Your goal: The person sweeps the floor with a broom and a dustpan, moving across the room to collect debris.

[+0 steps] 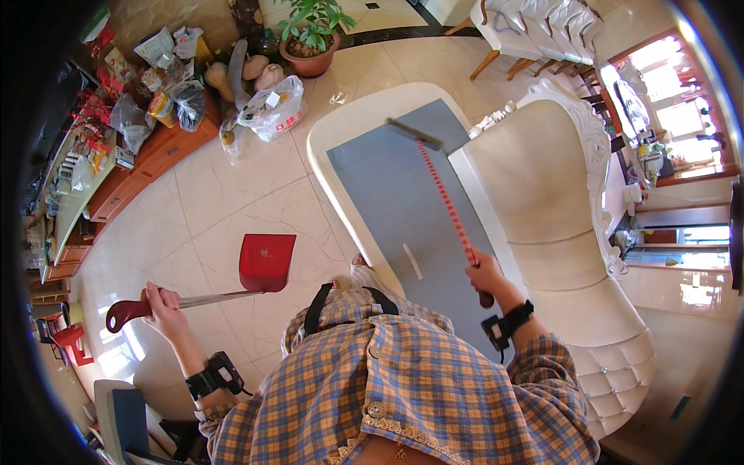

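My left hand (163, 308) grips the dark red handle of a long-handled dustpan (266, 261), whose red pan hangs over the tiled floor at left of centre. In my right hand (488, 278) is a broom (447, 203) with a red-and-white patterned stick. The broom's slightly blurred head (414, 135) is over the far part of the grey seat pad (401, 174) on a cream sofa; whether it touches the pad cannot be told. A pale strip (412, 260) lies on the pad, left of my right hand.
The carved sofa backrest (540, 192) rises at right. A wooden cabinet (168, 151) with bags and jars runs along the left. Beyond the floor stand a plastic bag (273, 110), squashes (218, 81), a potted plant (311, 55) and white chairs (517, 38). Another chair (131, 424) is at lower left.
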